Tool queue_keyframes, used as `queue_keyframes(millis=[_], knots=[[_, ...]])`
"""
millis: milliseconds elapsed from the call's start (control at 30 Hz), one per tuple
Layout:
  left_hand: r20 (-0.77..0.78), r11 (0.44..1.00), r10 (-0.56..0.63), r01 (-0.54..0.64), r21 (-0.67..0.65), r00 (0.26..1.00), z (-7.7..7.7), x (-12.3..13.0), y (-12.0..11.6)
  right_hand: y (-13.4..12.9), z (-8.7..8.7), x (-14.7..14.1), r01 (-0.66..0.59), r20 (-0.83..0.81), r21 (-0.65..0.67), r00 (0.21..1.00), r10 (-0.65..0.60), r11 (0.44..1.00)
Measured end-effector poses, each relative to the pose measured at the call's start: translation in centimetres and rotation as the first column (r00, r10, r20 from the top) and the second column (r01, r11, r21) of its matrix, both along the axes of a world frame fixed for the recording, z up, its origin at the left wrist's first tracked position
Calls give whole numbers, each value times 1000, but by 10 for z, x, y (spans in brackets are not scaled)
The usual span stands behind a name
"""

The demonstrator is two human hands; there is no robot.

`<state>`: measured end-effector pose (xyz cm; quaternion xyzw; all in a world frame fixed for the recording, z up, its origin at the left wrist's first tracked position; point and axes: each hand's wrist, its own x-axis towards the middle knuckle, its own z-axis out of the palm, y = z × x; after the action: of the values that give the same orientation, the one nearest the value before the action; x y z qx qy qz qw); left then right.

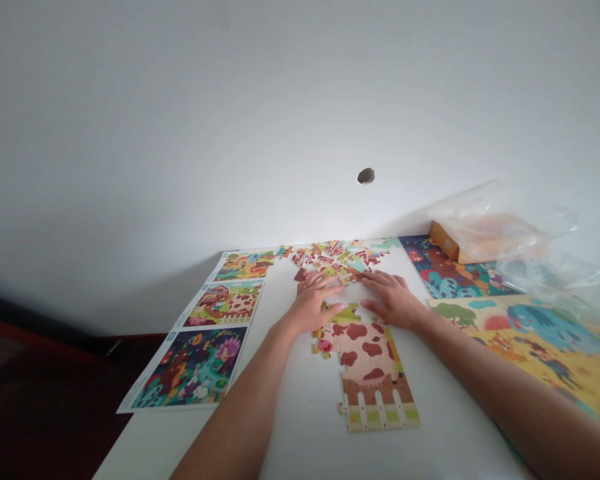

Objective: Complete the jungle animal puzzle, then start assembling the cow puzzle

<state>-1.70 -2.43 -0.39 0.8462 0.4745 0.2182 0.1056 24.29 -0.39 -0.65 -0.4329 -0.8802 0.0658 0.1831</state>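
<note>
A partly joined cow puzzle lies on the white table, showing a brown-spotted cow above a white fence. Beyond it, loose puzzle pieces are heaped by the wall. My left hand rests with fingers spread at the near left of the heap, its thumb over the top of the joined part. On the other side, my right hand has its fingers stretched toward the heap's near right edge. Between the two hands lies a green section of puzzle. Neither hand grips a piece that I can see.
Left of the puzzle is a reference sheet with three pictures, overhanging the table edge. At right lie a dark forest puzzle and a yellow animal puzzle. An orange box and clear plastic bag sit against the wall.
</note>
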Motion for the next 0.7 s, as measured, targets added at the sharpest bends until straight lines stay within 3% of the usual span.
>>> queue_keyframes(millis=[167,367,467,700], knots=[[-36,997,-52,50,-60,998,0,-1,-1,-1,1,-1,-160,-39,-17,986,159,987],[-26,997,-74,73,-31,997,-1,-1,0,0,5,-1,-196,-80,-11,978,194,981],[-13,1000,-21,21,17,1000,-4,-1,1,2,1,0,-120,-31,-8,992,120,993],[-18,960,274,-273,66,962,-11,-5,7,4,-3,0,187,163,-91,972,-170,978]])
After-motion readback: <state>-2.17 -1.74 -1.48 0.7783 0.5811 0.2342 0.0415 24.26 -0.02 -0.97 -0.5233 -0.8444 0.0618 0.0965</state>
